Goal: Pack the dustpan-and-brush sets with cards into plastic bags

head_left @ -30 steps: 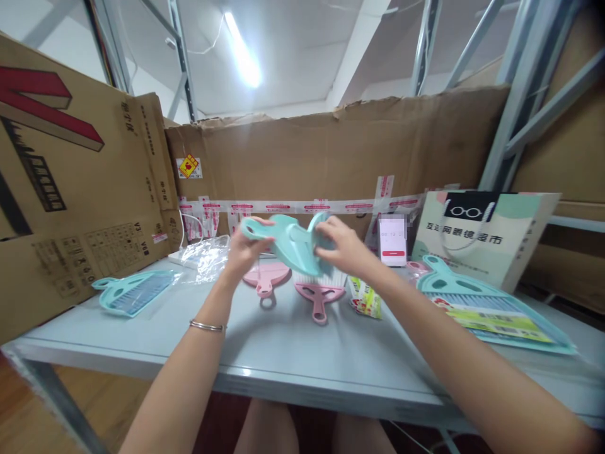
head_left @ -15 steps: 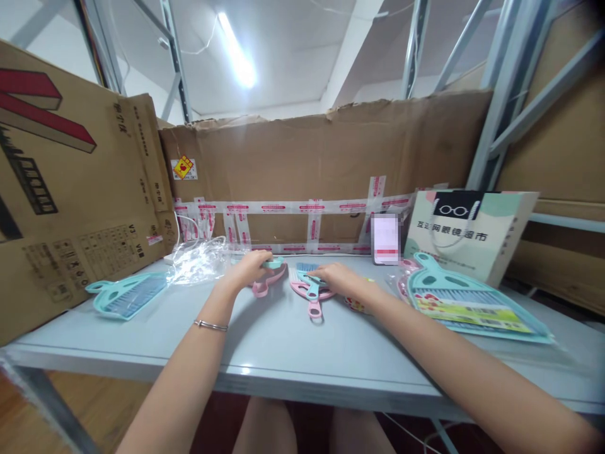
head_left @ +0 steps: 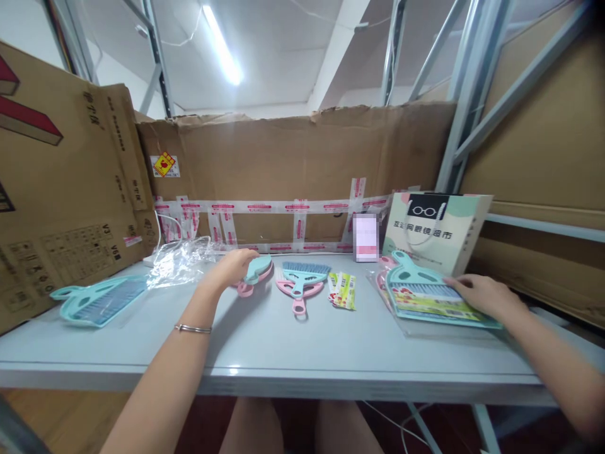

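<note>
Rising at your far left, a brown cardboard box [head_left: 70, 189] shows flat faces printed in red and black. Beside it on the smooth grey bench [head_left: 331, 353] lies a bagged teal set [head_left: 101, 301], a fan-shaped plastic dustpan with a brush of straight grey-blue bristles nested inside. Next comes crumpled clear film [head_left: 182, 261], thin and shiny with creases. Your left hand [head_left: 232, 268], below which a slim metal bangle [head_left: 193, 328] circles the wrist, reaches to the rim of a rounded, smooth teal dustpan [head_left: 259, 268]; its fingertips are partly hidden, so you cannot tell whether they are clamped on it. That dustpan lies over a pink dustpan [head_left: 245, 290], whose looped handle points toward you. Right of these, a teal brush [head_left: 305, 275] with dense bluish bristles lies on a pink brush [head_left: 299, 308], their ring-ended handles both pointing your way. Then come glossy yellow-green printed cards [head_left: 343, 290], with an upright phone [head_left: 366, 233] behind and a stiff paper bag [head_left: 425, 230] farther right. Before the bag, a wrapped teal set [head_left: 425, 296] overlaps a pink one [head_left: 384, 290]. Your right hand [head_left: 489, 296] touches its upper right edge, fingers bent; you cannot tell whether they grip.
</note>
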### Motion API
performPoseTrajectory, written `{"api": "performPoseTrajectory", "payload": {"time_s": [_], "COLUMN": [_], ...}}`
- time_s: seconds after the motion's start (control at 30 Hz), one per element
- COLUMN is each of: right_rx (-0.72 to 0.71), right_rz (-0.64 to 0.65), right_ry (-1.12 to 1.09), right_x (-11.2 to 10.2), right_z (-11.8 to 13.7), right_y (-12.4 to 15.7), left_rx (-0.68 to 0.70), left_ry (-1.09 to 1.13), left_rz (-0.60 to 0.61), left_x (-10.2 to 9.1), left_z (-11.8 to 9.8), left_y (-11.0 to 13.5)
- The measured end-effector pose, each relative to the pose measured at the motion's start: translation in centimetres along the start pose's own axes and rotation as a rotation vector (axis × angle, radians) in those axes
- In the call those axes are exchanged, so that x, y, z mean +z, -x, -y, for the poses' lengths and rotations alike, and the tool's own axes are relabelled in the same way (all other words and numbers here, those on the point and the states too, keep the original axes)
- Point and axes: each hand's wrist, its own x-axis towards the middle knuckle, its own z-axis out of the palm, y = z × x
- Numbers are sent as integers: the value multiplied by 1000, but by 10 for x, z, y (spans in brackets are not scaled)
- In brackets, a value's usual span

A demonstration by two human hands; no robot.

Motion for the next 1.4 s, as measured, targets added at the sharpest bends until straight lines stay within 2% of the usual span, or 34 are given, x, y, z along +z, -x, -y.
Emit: {"api": "performPoseTrajectory", "payload": {"time_s": [0.07,0.2,0.27,0.4,0.47,0.57,0.67,0.73,0.83,0.9,1.07,1.13,1.2,1.23,1.27,1.37,1.4], "right_rx": [-3,-65,-32,115,83,-59,-228,-295,-425,-472,-538,-522,-511,-536,-596,-949,-1080], "right_rz": [-6,-197,-257,-212,-193,-169,-132,-141,-157,-164,-189,-278,-414,-443,-396,133,216], "right_ry": [16,123,90,-45,-92,-190,-266,-363,-517,-563,-660,-718,-818,-864,-886,-666,-583], "right_x": [2,-4,-12,-29,-32,-27,-14,-2,16,27,39,31,13,2,-10,-34,-36], "right_z": [0,18,24,37,53,95,155,196,243,260,263,258,250,244,236,203,190], "right_y": [5,19,23,21,17,13,15,19,29,35,38,40,49,59,72,129,149], "left_rx": [12,24,38,71,58,-54,-237,-324,-426,-476,-490,-529,-568,-580,-587,-589,-587], "left_ry": [-2,27,45,127,242,574,1011,1207,1308,1294,1281,1322,1356,1363,1367,1387,1394], "left_rz": [-2,-54,-98,-223,-278,-253,-110,-34,-58,-106,-126,-181,-256,-290,-322,-420,-442], "left_x": [0,0,-1,-1,2,12,31,45,60,64,64,62,60,59,57,50,49], "left_z": [-1,0,0,-5,-13,-34,-53,-58,-53,-47,-43,-45,-45,-44,-43,-36,-33], "left_y": [1,1,1,0,0,-3,-9,-15,-22,-25,-24,-23,-23,-22,-22,-21,-21]}}
